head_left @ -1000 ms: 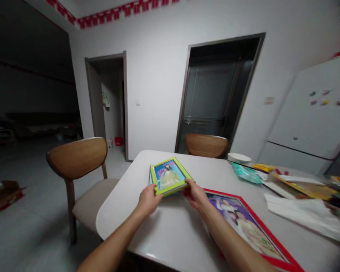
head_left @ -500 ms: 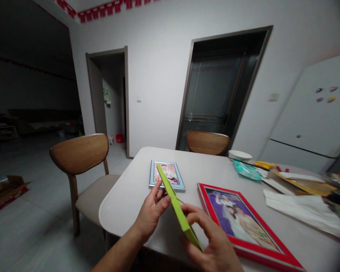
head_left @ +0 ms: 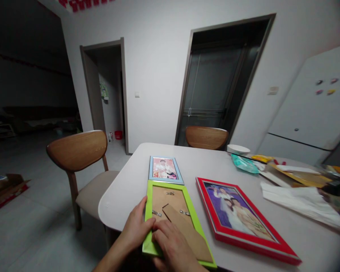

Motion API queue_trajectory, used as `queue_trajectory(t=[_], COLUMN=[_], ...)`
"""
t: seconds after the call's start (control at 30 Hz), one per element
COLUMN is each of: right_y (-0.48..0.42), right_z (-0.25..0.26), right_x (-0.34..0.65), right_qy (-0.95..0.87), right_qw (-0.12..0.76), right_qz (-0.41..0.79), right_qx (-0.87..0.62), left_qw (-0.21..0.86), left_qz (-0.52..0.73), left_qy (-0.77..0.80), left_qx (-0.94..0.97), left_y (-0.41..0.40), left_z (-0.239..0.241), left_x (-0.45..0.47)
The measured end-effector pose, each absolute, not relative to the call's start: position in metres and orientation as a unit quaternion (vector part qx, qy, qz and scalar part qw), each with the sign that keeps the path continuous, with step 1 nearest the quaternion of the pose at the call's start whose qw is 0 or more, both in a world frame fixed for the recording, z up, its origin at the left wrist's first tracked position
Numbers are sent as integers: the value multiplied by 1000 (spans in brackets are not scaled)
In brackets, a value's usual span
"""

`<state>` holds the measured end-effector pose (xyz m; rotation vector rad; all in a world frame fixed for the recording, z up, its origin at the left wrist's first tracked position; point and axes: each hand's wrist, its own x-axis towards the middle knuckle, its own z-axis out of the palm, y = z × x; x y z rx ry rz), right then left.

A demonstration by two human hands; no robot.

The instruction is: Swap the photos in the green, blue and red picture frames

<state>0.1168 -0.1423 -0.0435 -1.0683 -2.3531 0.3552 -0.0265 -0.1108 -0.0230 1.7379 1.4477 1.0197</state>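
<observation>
A lime-green picture frame lies face down at the table's near edge, its brown backing board and fold-out stand facing up. Small metal clips show on the backing. My left hand grips the left side of this frame, thumb on top. My right hand is closed over its lower part, fingers bent against the backing; what the fingertips touch is partly hidden. Just beyond lies a light-blue picture frame with a photo. To the right, a red picture frame holds a wedding photo.
The white table also carries a white bowl, a teal plastic packet, white wrapping and cardboard pieces at the right. One wooden chair stands left, another chair at the far side.
The green picture frame has turned from edge-on to back side up and come down against the table. My right hand has shifted left onto its backing, close to my left hand.
</observation>
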Motion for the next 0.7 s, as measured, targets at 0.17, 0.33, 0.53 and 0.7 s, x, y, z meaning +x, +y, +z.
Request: queue_trajectory(t=[0.17,0.33,0.53,0.7], right_y=[-146,-124,-90,-82], right_z=[-24,1,-2,-9], right_x=[119,158,194,186], right_qy=[-873,-826,-800,-794], right_qw=[214,252,159,162], right_qz=[167,146,66,24], right_qx=[-406,-483,-575,-586], left_qw=[249,233,248,242], left_qz=[343,329,331,317], left_qy=[573,577,576,574], left_qx=[702,710,705,715], left_y=[-108,-109,-113,-114], left_z=[-34,-35,-30,-27], left_x=[-28,-28,-28,-27])
